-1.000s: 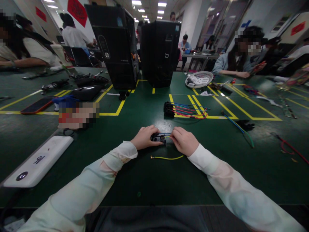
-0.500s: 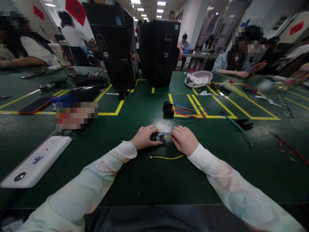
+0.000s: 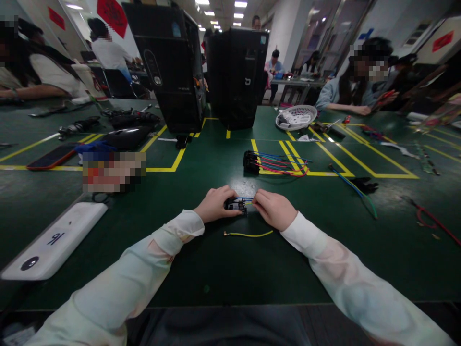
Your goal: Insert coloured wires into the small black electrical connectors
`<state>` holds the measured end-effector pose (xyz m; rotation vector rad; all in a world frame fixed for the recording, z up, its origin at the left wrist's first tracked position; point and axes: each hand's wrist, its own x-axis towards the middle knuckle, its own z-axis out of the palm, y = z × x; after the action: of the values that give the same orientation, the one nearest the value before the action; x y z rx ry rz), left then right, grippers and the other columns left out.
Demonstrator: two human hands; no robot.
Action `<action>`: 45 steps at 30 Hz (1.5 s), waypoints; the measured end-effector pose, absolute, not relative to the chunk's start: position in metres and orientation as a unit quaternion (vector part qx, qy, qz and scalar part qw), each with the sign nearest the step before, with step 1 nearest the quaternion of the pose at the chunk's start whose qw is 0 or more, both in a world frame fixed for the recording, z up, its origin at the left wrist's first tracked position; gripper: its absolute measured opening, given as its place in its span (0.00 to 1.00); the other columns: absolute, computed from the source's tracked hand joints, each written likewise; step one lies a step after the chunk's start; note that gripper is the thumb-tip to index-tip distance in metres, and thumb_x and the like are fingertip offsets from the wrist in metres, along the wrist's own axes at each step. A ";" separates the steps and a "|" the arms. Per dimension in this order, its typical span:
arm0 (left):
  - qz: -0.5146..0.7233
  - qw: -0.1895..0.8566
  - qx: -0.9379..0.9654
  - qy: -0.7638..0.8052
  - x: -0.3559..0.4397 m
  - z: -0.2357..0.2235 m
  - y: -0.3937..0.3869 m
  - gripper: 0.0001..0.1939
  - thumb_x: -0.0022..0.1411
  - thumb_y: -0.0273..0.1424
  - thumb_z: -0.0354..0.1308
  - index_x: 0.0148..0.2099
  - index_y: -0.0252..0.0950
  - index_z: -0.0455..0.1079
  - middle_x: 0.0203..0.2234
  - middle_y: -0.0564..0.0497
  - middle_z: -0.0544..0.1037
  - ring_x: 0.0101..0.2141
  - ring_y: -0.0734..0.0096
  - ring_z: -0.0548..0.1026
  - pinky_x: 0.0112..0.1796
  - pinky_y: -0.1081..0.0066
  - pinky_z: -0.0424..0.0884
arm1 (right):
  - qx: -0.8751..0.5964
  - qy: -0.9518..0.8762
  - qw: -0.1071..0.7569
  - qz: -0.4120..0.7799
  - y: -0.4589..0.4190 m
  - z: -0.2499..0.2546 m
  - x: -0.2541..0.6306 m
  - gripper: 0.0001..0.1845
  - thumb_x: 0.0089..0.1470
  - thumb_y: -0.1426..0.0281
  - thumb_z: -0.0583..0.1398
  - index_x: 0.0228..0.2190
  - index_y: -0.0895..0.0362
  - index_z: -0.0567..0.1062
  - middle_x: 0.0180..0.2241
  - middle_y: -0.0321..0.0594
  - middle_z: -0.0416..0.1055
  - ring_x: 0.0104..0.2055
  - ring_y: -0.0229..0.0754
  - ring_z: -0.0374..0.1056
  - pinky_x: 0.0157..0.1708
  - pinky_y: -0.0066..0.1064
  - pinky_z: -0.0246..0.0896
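My left hand (image 3: 217, 204) is closed around a small black plastic connector (image 3: 236, 205), its thumb and fingers on either side. From that black piece, blue and yellow wires (image 3: 248, 200) run to my right hand (image 3: 275, 209), which pinches them between thumb and fingertips. The wire ends inside the right hand are hidden. Just below the hands, a loose yellow wire (image 3: 250, 235) with a small metal terminal at its left end lies on the green table (image 3: 230, 274). Beyond the hands rests a black connector block (image 3: 251, 162) with several blue, red and green wires.
Two black computer towers (image 3: 236, 79) stand at the back. A white basket (image 3: 296, 117), blue-green wires (image 3: 355, 186) and a red wire (image 3: 437, 223) lie to the right. On the left are a white device (image 3: 54, 240) and an orange-edged phone (image 3: 54, 156). Other people sit around.
Almost nothing differs. My right hand has shifted very slightly, while the left hand and the black connector stay in place.
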<state>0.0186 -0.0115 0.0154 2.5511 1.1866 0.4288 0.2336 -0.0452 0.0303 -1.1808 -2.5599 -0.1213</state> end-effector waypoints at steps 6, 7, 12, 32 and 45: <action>0.146 0.152 0.884 0.418 0.019 0.016 -0.012 0.21 0.51 0.48 0.56 0.42 0.39 0.66 0.37 0.51 0.68 0.39 0.64 0.67 0.39 0.66 0.59 | -0.402 -0.901 0.163 -0.005 -0.046 0.031 0.235 0.06 0.57 0.74 0.49 0.32 0.57 0.65 0.33 0.40 0.64 0.32 0.36 0.61 0.30 0.26 0.52; 0.146 0.153 0.884 0.417 0.019 0.016 -0.012 0.21 0.51 0.48 0.56 0.42 0.39 0.66 0.37 0.51 0.68 0.38 0.64 0.67 0.39 0.66 0.59 | -0.402 -0.899 0.173 -0.009 -0.046 0.030 0.235 0.07 0.57 0.74 0.48 0.31 0.57 0.65 0.33 0.40 0.64 0.32 0.37 0.61 0.31 0.26 0.53; 0.150 0.148 0.886 0.414 0.019 0.016 -0.011 0.21 0.51 0.48 0.57 0.41 0.39 0.66 0.36 0.51 0.68 0.37 0.65 0.67 0.37 0.67 0.60 | -0.420 -0.890 0.177 -0.012 -0.047 0.030 0.234 0.07 0.57 0.72 0.49 0.30 0.58 0.65 0.32 0.41 0.64 0.32 0.36 0.61 0.31 0.26 0.53; 0.151 0.160 0.882 0.418 0.019 0.016 -0.011 0.21 0.51 0.48 0.57 0.41 0.39 0.66 0.37 0.51 0.68 0.38 0.65 0.67 0.38 0.67 0.60 | -0.436 -0.887 0.145 -0.037 -0.046 0.031 0.242 0.05 0.55 0.69 0.53 0.28 0.56 0.65 0.28 0.39 0.67 0.31 0.38 0.61 0.30 0.27 0.51; 0.152 0.153 0.884 0.414 0.019 0.015 -0.011 0.21 0.51 0.49 0.56 0.41 0.39 0.66 0.37 0.51 0.68 0.38 0.65 0.67 0.38 0.67 0.59 | -0.451 -0.887 0.097 -0.029 -0.049 0.037 0.242 0.06 0.56 0.67 0.52 0.33 0.56 0.65 0.29 0.39 0.70 0.29 0.37 0.64 0.27 0.26 0.49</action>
<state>0.0187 -0.0115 0.0155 2.5356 1.1881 0.4369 0.2424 -0.0491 0.0370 -1.3370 -2.6261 -0.0858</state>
